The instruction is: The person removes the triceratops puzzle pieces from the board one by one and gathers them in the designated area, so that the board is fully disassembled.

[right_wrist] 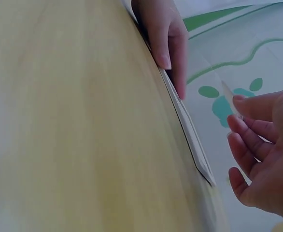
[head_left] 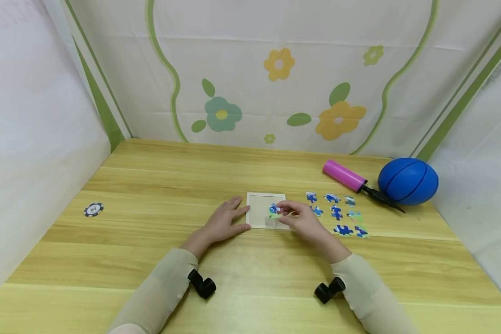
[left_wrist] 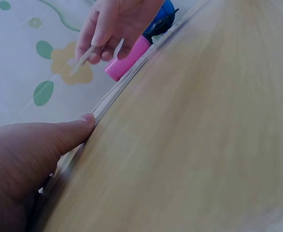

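Note:
A square, pale puzzle frame (head_left: 265, 194) lies flat on the table in front of the person. At its left side rests the left hand (head_left: 223, 221), fingers extended, thumb and a fingertip right at the rim. In the left wrist view that thumb (left_wrist: 74, 134) meets the frame's thin edge. Over the right part of the frame, the right hand (head_left: 305, 221) pinches a blue and green jigsaw piece (head_left: 272, 212) between thumb and fingers. Seen edge-on in the right wrist view, the piece (right_wrist: 229, 95) is raised above the frame. Several more jigsaw pieces (head_left: 336, 213) lie spread to the right.
At the back right, a pink hand pump (head_left: 344, 175) with a black handle lies against a blue ball (head_left: 408, 181). Far to the left is a round poker chip (head_left: 93, 209). White cloth walls with printed flowers (head_left: 279, 64) enclose the wooden table (head_left: 171, 171).

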